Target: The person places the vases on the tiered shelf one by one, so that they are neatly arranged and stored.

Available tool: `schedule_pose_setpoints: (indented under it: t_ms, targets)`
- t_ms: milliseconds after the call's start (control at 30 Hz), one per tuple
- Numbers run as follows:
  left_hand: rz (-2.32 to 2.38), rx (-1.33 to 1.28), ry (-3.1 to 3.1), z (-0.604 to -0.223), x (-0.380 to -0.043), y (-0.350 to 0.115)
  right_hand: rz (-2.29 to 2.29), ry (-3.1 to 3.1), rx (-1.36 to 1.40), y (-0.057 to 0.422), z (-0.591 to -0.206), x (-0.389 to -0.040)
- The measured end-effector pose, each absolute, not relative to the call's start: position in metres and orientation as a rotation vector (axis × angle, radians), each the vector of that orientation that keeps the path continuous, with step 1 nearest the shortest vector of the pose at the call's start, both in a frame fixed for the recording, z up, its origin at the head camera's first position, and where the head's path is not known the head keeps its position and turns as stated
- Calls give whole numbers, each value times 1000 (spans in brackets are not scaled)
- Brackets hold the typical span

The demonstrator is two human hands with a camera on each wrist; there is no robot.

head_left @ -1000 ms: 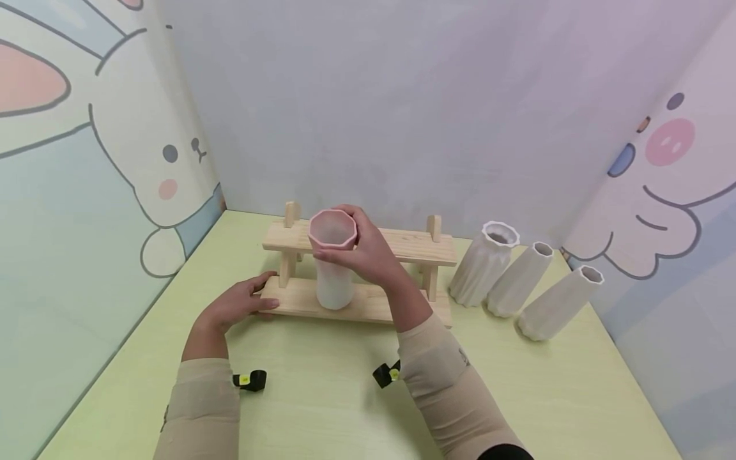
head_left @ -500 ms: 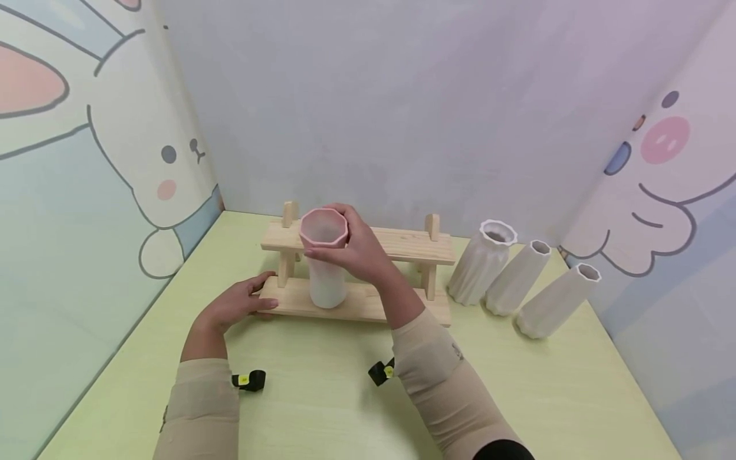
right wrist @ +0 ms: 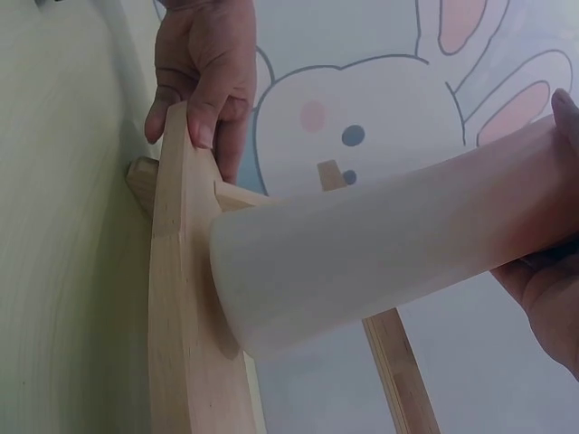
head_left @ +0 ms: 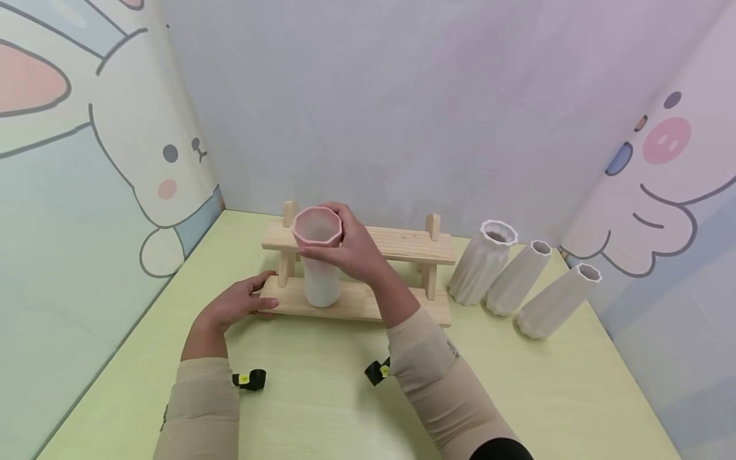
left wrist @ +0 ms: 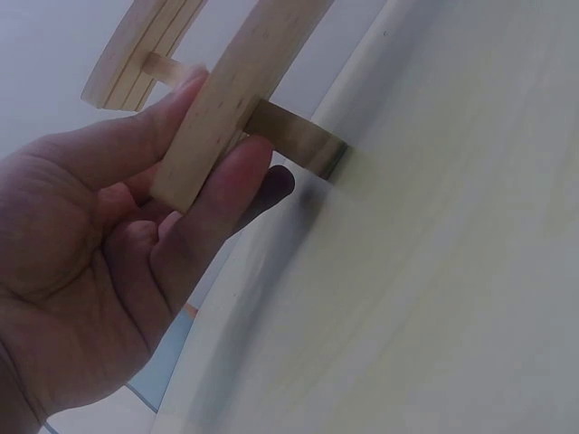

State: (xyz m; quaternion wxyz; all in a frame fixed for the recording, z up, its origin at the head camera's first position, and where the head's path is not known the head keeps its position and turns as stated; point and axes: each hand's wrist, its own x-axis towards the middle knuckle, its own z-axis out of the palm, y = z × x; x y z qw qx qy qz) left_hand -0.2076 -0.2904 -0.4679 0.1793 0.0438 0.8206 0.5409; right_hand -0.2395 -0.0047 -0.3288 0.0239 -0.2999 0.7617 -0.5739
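A two-tier wooden shelf (head_left: 397, 306) stands on the table near the back wall. My left hand (head_left: 240, 303) grips the left end of its lower board; in the left wrist view the thumb and fingers (left wrist: 240, 181) lie on both faces of the board (left wrist: 213, 127). A tall white vase with a pink rim (head_left: 322, 281) stands upright at the lower board's left part. Curled round its upper end, my right hand (head_left: 356, 249) holds it. In the right wrist view the base of the vase (right wrist: 362, 244) is right at the board's top face.
To the right of the shelf stand a ribbed white vase (head_left: 480, 268) and two narrower white vases (head_left: 517, 281), (head_left: 554, 303). A grey wall (head_left: 368, 115) rises behind, with cartoon-printed walls left and right. The pale green table (head_left: 310, 396) extends forward.
My right hand has moved the pink-rimmed vase leftward along the lower board. The left hand stays on the board's left end, and the shelf keeps its place.
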Motion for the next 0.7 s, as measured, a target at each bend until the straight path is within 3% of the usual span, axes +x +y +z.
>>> schedule_pose_setpoints:
  t_ms: [700]
  targets:
    - [1571,113,2282,-466,-208,-287,-1815,2333,-939,-19,-330,-243]
